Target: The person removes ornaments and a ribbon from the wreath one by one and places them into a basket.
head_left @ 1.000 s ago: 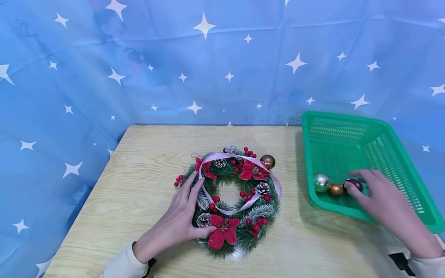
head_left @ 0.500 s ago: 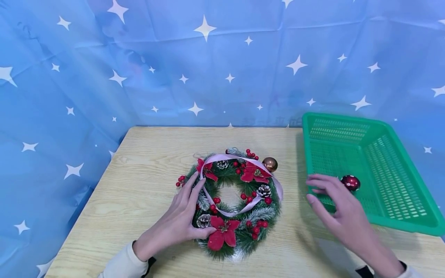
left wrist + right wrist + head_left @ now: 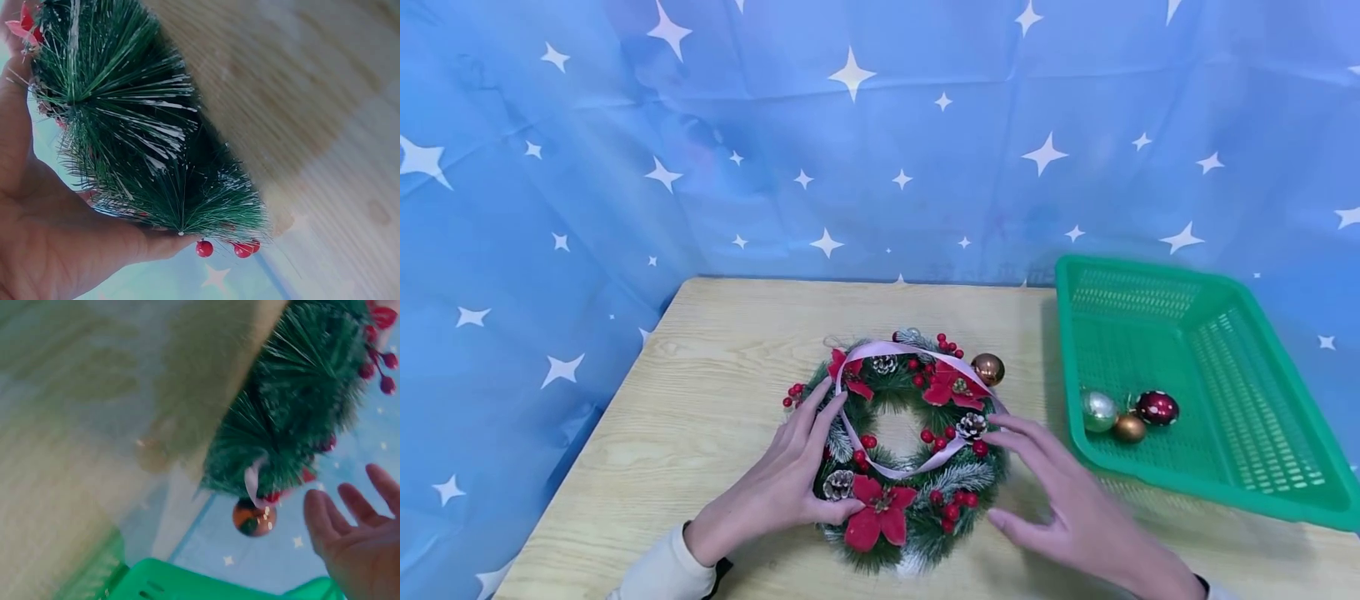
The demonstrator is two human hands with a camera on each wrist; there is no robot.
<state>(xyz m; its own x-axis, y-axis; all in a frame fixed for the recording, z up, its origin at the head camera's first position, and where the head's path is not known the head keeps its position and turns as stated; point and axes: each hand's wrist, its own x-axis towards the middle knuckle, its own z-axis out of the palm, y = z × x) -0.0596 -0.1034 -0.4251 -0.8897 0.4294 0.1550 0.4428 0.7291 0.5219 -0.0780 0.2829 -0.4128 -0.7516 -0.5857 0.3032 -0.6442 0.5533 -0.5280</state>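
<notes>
A Christmas wreath (image 3: 962,477) of green pine, red poinsettias, berries and pinecones lies on the table. A pale pink ribbon (image 3: 868,351) loops over it. My left hand (image 3: 782,471) grips the wreath's left side, thumb by the front poinsettia (image 3: 877,518) and fingers toward the upper left. At the right side is my right hand (image 3: 1067,508), fingers apart and holding nothing, fingertips by the right pinecone (image 3: 972,427). A copper bauble (image 3: 987,369) sits at the wreath's upper right edge and also shows in the right wrist view.
A green plastic basket (image 3: 1225,492) stands on the table's right side. Inside lie a silver bauble (image 3: 1100,412), a small gold bauble (image 3: 1129,428) and a dark red dotted bauble (image 3: 1157,407). Behind the wooden table (image 3: 730,358) hangs a blue star-patterned cloth (image 3: 925,125).
My right hand has let go of the dark red bauble, left it in the basket, and moved left to the wreath's right side. My left hand has stayed on the wreath.
</notes>
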